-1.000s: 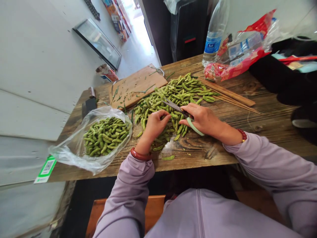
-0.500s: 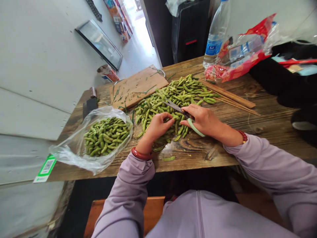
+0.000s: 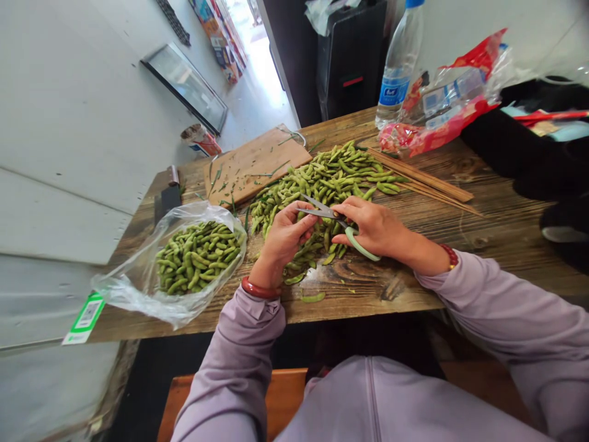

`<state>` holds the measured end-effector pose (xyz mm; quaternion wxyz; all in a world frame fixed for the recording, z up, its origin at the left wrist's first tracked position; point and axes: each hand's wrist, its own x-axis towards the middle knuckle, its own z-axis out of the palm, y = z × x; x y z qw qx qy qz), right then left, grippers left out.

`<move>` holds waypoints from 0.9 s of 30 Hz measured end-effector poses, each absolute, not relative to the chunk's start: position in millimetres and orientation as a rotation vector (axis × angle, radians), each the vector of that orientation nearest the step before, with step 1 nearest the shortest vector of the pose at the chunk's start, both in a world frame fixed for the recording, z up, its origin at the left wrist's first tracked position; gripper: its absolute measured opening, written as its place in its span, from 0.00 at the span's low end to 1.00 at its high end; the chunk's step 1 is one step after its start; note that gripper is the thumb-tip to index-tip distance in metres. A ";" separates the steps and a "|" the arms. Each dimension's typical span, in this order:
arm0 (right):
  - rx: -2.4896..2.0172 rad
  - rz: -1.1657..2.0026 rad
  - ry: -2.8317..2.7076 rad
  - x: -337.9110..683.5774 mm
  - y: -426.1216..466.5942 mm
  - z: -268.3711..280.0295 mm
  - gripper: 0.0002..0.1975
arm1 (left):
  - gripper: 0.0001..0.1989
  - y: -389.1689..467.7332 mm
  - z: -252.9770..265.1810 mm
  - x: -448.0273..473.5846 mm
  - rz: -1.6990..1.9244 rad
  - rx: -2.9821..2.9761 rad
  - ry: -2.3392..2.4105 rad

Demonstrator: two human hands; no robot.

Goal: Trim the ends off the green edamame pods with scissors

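Observation:
My right hand [image 3: 375, 224] grips a pair of scissors [image 3: 362, 244] with pale green handles; the blades are spread and point left, at the fingertips of my other hand. My left hand [image 3: 291, 230] is closed in a pinch on an edamame pod, mostly covered by the fingers and blades. Under and behind both hands lies a loose heap of green edamame pods [image 3: 340, 169]. To the left, a clear plastic bag [image 3: 138, 299] lies open with many pods [image 3: 197, 258] inside. One single pod [image 3: 313, 298] rests near the table's front edge.
A wooden cutting board [image 3: 257, 161] with green scraps lies behind the heap, a dark-bladed knife [image 3: 170, 196] at its left. Wooden chopsticks [image 3: 426, 178] lie right of the heap. A water bottle [image 3: 396, 80] and red plastic packaging [image 3: 451, 126] stand on the wooden table [image 3: 414, 288].
My left hand has turned and risen slightly, its fingers now at the scissor blades. The blades have spread apart. My right hand has stayed almost in place.

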<state>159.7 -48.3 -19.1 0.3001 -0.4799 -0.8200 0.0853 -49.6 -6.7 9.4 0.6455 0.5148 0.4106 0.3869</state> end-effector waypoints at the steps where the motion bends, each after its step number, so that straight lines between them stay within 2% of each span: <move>1: -1.271 0.228 -2.181 159.7 -48.3 -19.1 0.25 | 0.19 -7.2 9.6 -49.1 0.882 1.170 0.934; 13: -1.196 0.242 -2.183 160.0 -49.8 -19.2 0.20 | 0.17 -7.2 5.1 -50.5 0.840 1.324 0.960; 27: -1.253 0.294 -2.242 160.0 -51.3 -9.8 0.15 | 0.10 -9.3 10.7 -51.9 0.877 1.508 1.002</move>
